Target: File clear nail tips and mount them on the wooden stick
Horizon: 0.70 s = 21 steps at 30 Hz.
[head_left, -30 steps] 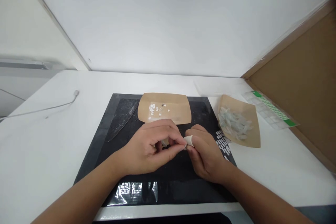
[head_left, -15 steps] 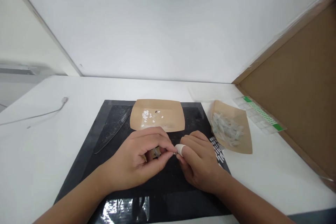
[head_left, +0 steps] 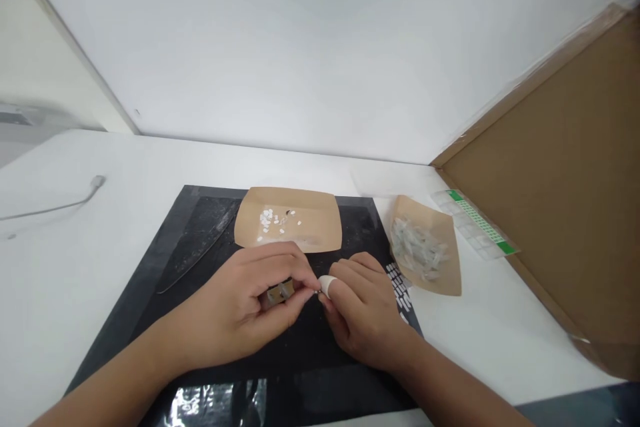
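Observation:
My left hand (head_left: pixel 260 300) pinches thumb and index finger together at a tiny piece, too small to make out. A small brown and grey item (head_left: pixel 281 292) shows in the gap behind those fingers. Touching or nearly touching them are the pinched fingertips of my right hand (head_left: pixel 360 303), with a white cover (head_left: pixel 327 285) on one finger. What the right fingers grip is mostly hidden. Both hands are over the black mat (head_left: pixel 300 373). Beyond them lies a brown paper tray (head_left: pixel 320 213) holding small white pieces (head_left: pixel 267 217).
A second brown tray (head_left: pixel 453 260) at the right holds translucent pieces (head_left: pixel 420 247). White strips (head_left: pixel 400 287) lie on the mat's right side. Farther right are a clear case with a green strip (head_left: pixel 480 227) and a cardboard panel (head_left: pixel 560 200). A cable (head_left: pixel 65 207) lies left.
The whole view has shifted, so the mat, trays and hands appear farther left. The item behind my left fingers shows more clearly. Both hands keep their fingertips together.

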Tool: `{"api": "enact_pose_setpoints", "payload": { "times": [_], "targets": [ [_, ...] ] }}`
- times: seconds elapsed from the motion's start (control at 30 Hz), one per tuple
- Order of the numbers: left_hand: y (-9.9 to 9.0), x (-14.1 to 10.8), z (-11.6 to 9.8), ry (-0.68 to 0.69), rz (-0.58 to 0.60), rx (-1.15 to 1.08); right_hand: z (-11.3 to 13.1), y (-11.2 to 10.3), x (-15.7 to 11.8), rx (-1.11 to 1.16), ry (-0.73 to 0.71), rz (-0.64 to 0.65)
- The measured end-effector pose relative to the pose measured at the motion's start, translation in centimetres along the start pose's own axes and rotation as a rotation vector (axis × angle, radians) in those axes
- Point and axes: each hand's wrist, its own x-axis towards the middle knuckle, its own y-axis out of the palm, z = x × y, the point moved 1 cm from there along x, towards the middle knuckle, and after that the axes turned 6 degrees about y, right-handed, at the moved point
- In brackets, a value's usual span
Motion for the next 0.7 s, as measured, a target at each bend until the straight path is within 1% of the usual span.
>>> {"api": "enact_pose_setpoints", "payload": {
  "times": [0.2, 0.37, 0.53, 0.7],
  "targets": [
    [-0.10, 0.14, -0.16, -0.004, -0.031, 0.024, 0.01, 0.29, -0.04, 0.072, 0.014, 0.023],
    [0.12, 0.19, -0.04, -0.017, -0.055, 0.030, 0.17, 0.57, -0.10, 0.165, 0.069, 0.057],
    [0.29, 0.29, -0.01, -0.017, -0.092, 0.036, 0.30, 0.59, 0.03, 0.247, 0.093, 0.074],
    [0.35, 0.33, 0.06, -0.039, -0.101, 0.018, 0.21, 0.74, 0.06, 0.333, 0.131, 0.113]
  ]
}}
